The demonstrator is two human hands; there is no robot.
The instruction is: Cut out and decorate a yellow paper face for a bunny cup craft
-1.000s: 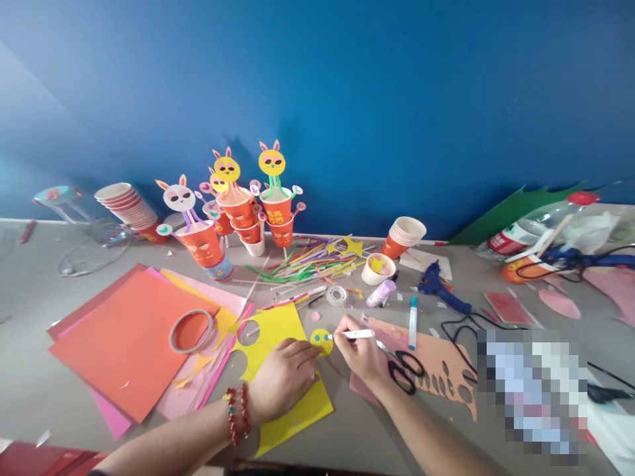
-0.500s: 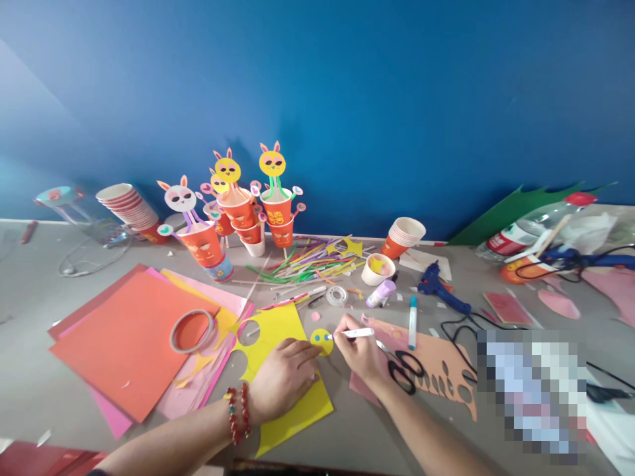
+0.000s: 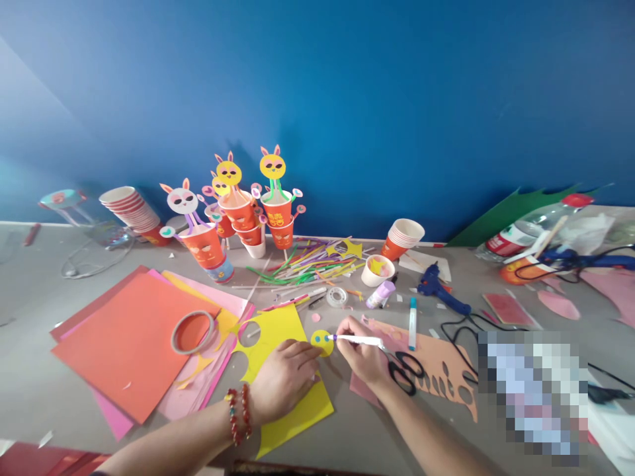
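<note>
Between my hands lies a small yellow paper disc (image 3: 323, 349) with two blue eye-like dots drawn on it. My left hand (image 3: 288, 377) rests flat on a cut yellow sheet (image 3: 285, 324), fingertips pressing the disc's lower left edge. A white marker (image 3: 364, 340) is pinched in my right hand (image 3: 360, 357); its purple tip is at the disc's right dot, and I cannot tell if it touches. Beside the right wrist lie black-handled scissors (image 3: 405, 371) on a cut orange sheet (image 3: 446, 350).
Paper cups with rabbit figures (image 3: 201, 244) stand at the back left. Several coloured sheets (image 3: 129, 337) lie at left under a tape roll (image 3: 192, 332). Strips (image 3: 302, 264), a glue stick (image 3: 381, 294), a blue marker (image 3: 413, 324) and a glue gun (image 3: 439, 291) lie beyond my hands.
The marker has tilted flatter in my right hand, with its tip still close to the right dot. My left hand stays on the yellow sheet.
</note>
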